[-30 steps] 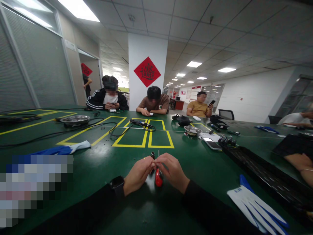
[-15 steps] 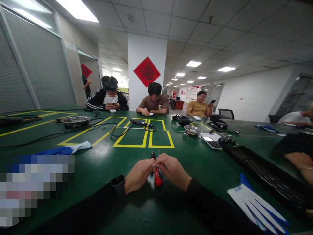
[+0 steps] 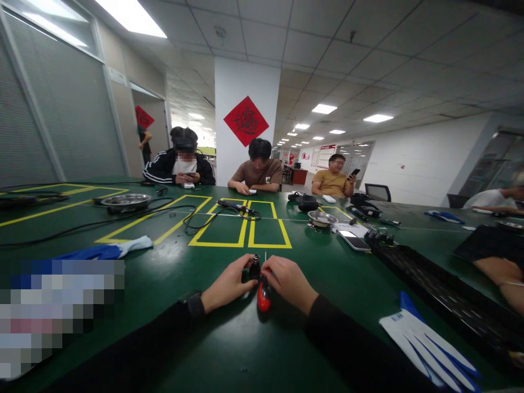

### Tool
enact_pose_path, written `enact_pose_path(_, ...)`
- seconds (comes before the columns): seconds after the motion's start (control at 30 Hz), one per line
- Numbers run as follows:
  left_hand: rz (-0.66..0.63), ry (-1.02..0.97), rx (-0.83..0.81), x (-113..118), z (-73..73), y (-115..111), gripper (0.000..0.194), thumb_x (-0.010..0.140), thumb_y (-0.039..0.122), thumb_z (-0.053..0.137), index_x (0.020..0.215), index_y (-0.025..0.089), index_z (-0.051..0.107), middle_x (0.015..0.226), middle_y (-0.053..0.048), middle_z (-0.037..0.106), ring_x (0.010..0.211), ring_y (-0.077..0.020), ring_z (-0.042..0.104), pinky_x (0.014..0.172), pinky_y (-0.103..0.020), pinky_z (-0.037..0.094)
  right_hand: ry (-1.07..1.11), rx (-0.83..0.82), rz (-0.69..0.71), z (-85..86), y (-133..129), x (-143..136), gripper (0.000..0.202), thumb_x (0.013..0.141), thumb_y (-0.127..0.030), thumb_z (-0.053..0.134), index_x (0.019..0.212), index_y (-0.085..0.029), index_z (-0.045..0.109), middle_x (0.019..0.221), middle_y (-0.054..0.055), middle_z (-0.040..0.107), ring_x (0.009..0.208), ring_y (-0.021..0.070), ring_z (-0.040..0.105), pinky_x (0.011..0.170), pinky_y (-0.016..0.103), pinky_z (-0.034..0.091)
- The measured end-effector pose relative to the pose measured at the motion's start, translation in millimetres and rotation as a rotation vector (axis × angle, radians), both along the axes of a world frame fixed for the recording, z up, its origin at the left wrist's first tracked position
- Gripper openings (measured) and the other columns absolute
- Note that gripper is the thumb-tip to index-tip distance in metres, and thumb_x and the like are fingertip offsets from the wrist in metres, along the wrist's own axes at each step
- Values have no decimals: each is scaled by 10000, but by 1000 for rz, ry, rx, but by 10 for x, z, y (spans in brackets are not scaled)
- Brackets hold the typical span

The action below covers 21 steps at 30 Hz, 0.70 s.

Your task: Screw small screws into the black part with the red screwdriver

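Above the near part of the table, my left hand [image 3: 229, 283] has its thumb and fingers closed around a dark cylindrical piece with a silvery tip [image 3: 255, 267], which stands roughly upright. My right hand [image 3: 289, 277] is right beside it, with its fingers pinched on a screwdriver [image 3: 264, 299]. The red and black handle points back toward me, and the thin shaft shows beyond my fingers. The fingertips partly hide where the handle meets the shaft. I cannot tell whether the two items touch.
A long black tray [image 3: 446, 297] and a white-and-blue glove [image 3: 426, 344] lie to the right, with a phone [image 3: 352, 240] and metal bowl [image 3: 323, 218] farther off. Another glove [image 3: 118, 249] is at left. Cables and a black tool [image 3: 235, 205] lie ahead; people sit around the table.
My left hand has shifted left and opened its grasp around the dark piece, which shows more fully. The right hand stays nearly still with the screwdriver.
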State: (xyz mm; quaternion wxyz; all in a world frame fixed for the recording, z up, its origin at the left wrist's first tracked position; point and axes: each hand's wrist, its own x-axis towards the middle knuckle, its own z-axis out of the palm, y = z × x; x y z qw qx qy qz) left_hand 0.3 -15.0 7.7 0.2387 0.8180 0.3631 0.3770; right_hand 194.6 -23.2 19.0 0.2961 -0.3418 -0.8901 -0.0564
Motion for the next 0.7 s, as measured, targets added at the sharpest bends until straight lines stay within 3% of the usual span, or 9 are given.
enact_pose_path(0.1,-14,20,-27,24,-28,16,312,739,231,602,1041,168,561,1016,-63,631,945,-212,576,880,-349,438,-138,103,-13,27,12,-54,60,861,-183,490,887,-174,544,839,35,608,762,158,547,709,273,385)
enact_pose_path(0.33,2,13,-44,34,-4,21,270,740,255,616,990,160,579,962,-44,655,885,-200,596,806,-302,453,-355,272,12,79,28,-55,116,892,-190,441,847,-165,545,811,36,605,735,160,531,662,293,340)
enact_pose_path(0.7,39,35,-38,58,32,-2,213,715,256,635,890,144,589,820,-14,656,763,-170,595,703,-266,449,-440,368,67,114,44,-31,195,908,-156,385,787,-156,539,761,47,593,712,163,504,656,309,306)
